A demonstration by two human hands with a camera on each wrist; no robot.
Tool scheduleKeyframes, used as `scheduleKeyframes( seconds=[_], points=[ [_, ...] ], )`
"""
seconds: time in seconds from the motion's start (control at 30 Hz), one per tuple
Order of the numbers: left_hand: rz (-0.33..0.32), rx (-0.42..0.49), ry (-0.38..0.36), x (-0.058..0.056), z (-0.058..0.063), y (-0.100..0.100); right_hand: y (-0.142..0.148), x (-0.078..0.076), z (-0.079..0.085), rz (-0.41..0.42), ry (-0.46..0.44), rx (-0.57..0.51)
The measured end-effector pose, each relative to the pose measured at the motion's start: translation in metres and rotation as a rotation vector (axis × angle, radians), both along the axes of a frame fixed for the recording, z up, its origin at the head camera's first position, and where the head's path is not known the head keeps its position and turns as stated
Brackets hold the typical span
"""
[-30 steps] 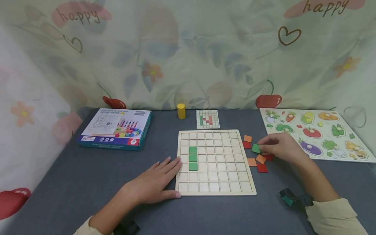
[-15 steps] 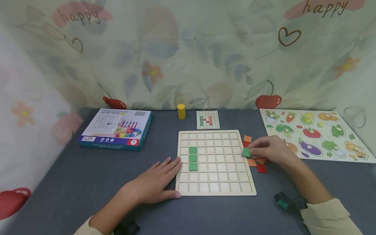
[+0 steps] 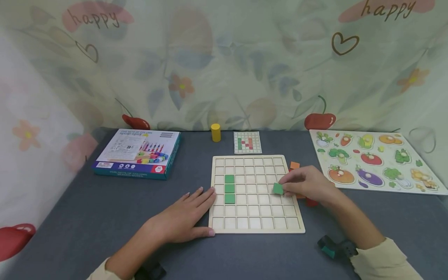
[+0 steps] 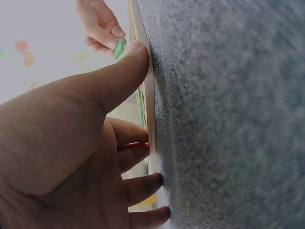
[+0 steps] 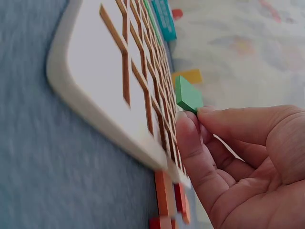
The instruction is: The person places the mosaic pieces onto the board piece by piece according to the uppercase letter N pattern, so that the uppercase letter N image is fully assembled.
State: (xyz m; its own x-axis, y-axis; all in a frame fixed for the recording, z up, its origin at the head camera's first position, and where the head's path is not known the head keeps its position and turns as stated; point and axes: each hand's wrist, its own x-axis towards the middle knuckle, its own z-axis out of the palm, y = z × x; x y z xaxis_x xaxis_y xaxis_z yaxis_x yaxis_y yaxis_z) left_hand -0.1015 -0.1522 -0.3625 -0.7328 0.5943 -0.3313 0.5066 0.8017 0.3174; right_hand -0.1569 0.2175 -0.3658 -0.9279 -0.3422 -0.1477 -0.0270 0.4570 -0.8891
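Note:
Thumb and fingertips of my right hand pinch a green square tile above the right part of the wooden grid board. Three green tiles sit in a vertical line in the board's second column. My left hand lies flat with spread fingers at the board's left edge; in the left wrist view its thumb touches the board's side. Orange tiles and red tiles lie right of the board, partly hidden by my right hand.
A small pattern card lies behind the board, with a yellow cylinder to its left. A boxed toy set lies at the left. The vegetable picture board is at the right, near my right forearm.
My right hand has carried the green tile leftward from the loose tiles to over the board. The left hand has stayed in place.

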Motion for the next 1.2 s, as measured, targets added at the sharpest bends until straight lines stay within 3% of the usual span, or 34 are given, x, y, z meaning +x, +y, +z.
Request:
scheduleKeyframes(
  seconds=[0.47,1.0,1.2],
  points=[
    [-0.001,-0.006,0.001,0.000,-0.001,-0.001,-0.035,0.006,0.000,0.098,0.051,0.049],
    [0.013,-0.002,0.000,0.001,0.001,0.001,-0.075,0.010,-0.004,0.181,0.010,0.003],
    [0.011,-0.009,-0.003,0.000,0.001,0.001,-0.090,0.012,-0.007,0.223,0.042,0.001]
  ],
)
